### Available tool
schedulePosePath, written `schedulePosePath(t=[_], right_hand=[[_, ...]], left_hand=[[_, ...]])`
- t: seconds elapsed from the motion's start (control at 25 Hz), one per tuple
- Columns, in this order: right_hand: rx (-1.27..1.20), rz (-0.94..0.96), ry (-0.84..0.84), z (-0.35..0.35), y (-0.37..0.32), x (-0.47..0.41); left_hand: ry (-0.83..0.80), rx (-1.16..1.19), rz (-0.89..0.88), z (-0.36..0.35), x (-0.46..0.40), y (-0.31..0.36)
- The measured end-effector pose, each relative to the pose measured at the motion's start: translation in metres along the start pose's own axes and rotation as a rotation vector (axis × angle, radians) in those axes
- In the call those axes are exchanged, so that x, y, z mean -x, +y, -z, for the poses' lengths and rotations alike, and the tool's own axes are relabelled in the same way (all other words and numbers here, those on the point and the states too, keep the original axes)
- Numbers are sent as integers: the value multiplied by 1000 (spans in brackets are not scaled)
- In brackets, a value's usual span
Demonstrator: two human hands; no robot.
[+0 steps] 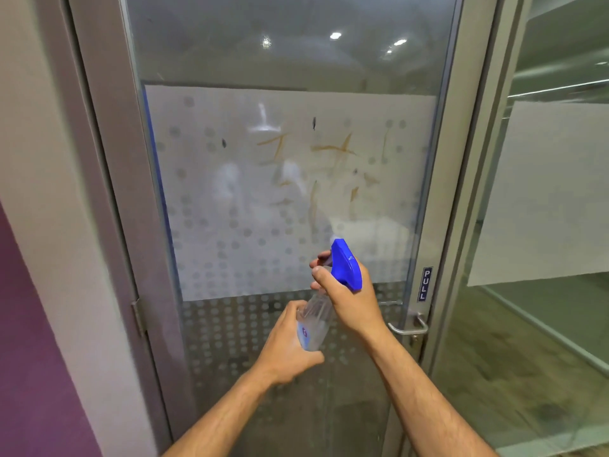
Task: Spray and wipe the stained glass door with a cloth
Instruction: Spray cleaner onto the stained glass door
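A glass door point(263, 61) in a grey metal frame fills the view, with a frosted dotted band across its middle. Brown streaks point(333, 150) and a few dark spots mark that band. In front of the lower glass I hold a clear spray bottle point(313, 321) with a blue trigger head point(346, 263), its nozzle pointing up at the door. My right hand point(349, 291) grips the neck, fingers curled over the trigger. My left hand point(290, 344) grips the bottle's body from below. No cloth is in view.
A metal lever handle point(408, 328) and a "PULL" sign point(426, 284) sit on the door's right stile. A glass partition point(543, 192) stands to the right. To the left are a white and purple wall point(33, 291) and a door hinge point(138, 316).
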State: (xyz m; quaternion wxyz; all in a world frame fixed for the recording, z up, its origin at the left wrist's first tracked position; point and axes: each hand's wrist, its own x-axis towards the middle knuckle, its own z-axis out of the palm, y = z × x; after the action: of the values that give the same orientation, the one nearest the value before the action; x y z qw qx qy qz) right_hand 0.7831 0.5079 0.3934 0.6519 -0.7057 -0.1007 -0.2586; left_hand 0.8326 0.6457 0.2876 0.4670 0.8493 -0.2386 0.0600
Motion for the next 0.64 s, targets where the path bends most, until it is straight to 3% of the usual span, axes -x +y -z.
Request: schedulePosePath(t=[0.64], right_hand=[[103, -96, 87, 164, -50, 191]], left_hand=[[-76, 84, -12, -127, 158, 139]])
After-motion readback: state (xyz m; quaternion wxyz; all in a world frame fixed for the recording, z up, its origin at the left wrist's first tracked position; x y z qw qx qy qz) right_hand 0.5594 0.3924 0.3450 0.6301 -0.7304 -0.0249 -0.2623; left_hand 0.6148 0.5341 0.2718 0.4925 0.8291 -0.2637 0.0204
